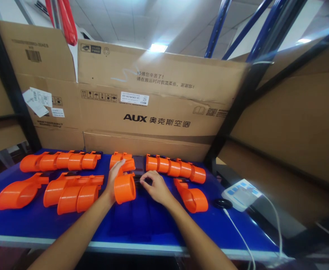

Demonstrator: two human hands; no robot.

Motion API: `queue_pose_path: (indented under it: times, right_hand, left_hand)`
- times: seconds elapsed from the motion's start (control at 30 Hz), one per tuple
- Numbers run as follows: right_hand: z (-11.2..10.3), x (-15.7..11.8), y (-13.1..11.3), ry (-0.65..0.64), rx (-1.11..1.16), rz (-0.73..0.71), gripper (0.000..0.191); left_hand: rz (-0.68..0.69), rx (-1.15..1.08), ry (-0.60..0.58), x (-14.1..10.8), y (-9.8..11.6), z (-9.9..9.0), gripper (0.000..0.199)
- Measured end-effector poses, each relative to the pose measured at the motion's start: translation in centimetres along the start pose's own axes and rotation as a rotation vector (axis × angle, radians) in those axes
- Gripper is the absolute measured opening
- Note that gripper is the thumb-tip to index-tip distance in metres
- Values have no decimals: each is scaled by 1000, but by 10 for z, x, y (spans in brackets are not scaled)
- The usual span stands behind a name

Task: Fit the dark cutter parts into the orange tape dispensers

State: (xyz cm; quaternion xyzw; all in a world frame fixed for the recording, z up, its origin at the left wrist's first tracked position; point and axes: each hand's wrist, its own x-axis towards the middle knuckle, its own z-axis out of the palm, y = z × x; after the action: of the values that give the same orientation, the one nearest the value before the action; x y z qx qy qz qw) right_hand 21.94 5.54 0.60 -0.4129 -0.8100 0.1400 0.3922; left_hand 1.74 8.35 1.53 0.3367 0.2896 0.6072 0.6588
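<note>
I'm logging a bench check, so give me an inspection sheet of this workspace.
Surface: blue tabletop, pale front edge.
Job's things: orange piece in hand; more orange pieces grouped left, centre and right.
Clutter: white device and black disc at the right.
Grips: left grip holds the orange piece; right grip seems to pinch something dark, unclear.
Cables: white cables by device and disc.
Surroundings: cardboard behind, dark posts.

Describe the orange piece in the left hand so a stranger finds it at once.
Start from the AUX cardboard standing behind the blue table. Below its lettering, look for the left hand, close beside the right hand: the orange piece shows its broad loop there. Unlike the orange rows lying on either side, it is held.
</note>
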Motion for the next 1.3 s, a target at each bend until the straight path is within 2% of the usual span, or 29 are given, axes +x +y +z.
queue_pose_path:
  times: [0.3,0.47,0.57,0.67,0.77,0.83,0.9,1.0,1.1,1.17,1.23,1.3]
  right_hand:
    - [-1,-4,6,-49,-151,-13,10]
    - [-11,-1,-4,80,-51,-31,6]
    - [-21,-2,-13,130,100,-75,20]
    - [-26,-5,-24,-21,244,-161,56]
    - [-24,-8,-33,-180,295,-188,88]
    - [-22,-9,-37,-228,300,-180,90]
    - [-20,-8,-37,-239,314,-172,86]
    - [-20,-8,-32,-189,343,-144,79]
    - [-22,-8,-24,-100,373,-121,76]
    - [-24,-8,-19,-49,403,-129,75]
    - [-27,-9,-17,-7,422,-145,75]
    - [-29,-9,-17,23,425,-152,76]
  left_hand:
    - [62,-113,93,-3,-4,4,46]
    - [145,-40,159,-8,-8,7,44]
    - [193,-24,196,-9,-13,7,48]
    - [263,-25,249,-7,-16,6,54]
    - [265,45,253,-7,-18,5,57]
    - [255,148,217,-9,-18,5,57]
    - [311,292,183,-12,-19,4,59]
    - [543,561,109,-21,-17,4,65]
    - [790,886,-153,-32,-11,6,74]
    - [879,1067,-336,-40,-7,9,82]
    - [915,1168,-410,-45,-3,14,90]
    - [932,1228,-423,-50,0,17,91]
